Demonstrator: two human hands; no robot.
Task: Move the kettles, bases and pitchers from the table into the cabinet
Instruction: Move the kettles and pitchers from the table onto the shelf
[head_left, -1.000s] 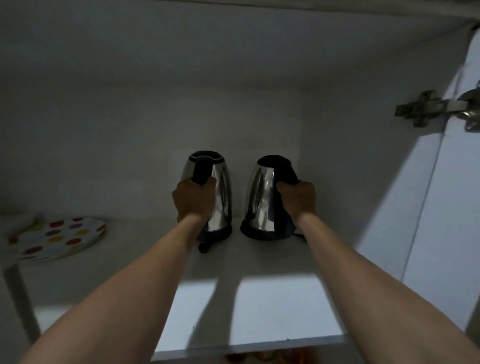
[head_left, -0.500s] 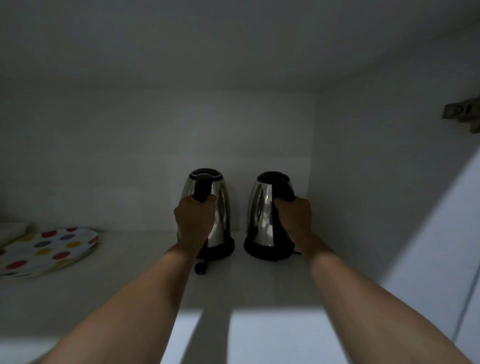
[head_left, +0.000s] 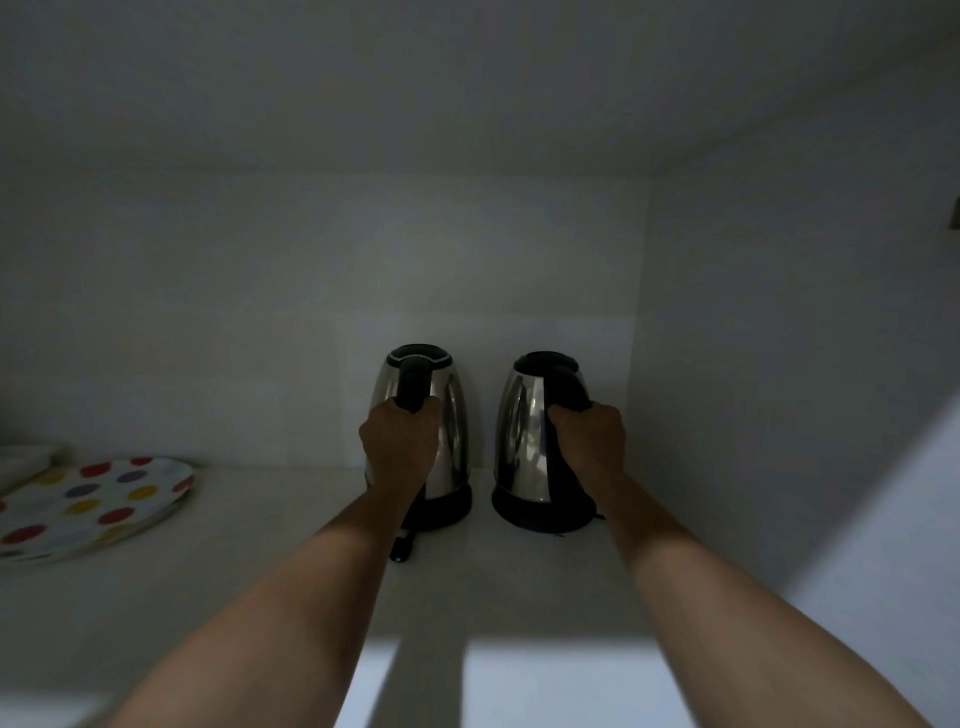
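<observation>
Two steel kettles with black handles stand upright on black bases at the back of a dim white cabinet shelf (head_left: 260, 582). My left hand (head_left: 399, 451) is closed around the handle of the left kettle (head_left: 451, 415). My right hand (head_left: 589, 441) grips the handle of the right kettle (head_left: 519, 431). The left base (head_left: 447, 512) and right base (head_left: 540, 514) rest on the shelf. A black plug (head_left: 401, 546) lies just in front of the left base. No pitchers are in sight.
A white plate with coloured dots (head_left: 88, 506) lies at the left of the shelf. The cabinet's right wall (head_left: 779, 364) stands close beside the right kettle. A bright patch of light falls on the shelf's front.
The view has moved closer and deeper into the cabinet; the door hinge has slid out at the right. Both hands stay on the kettle handles, kettles standing at the back.
</observation>
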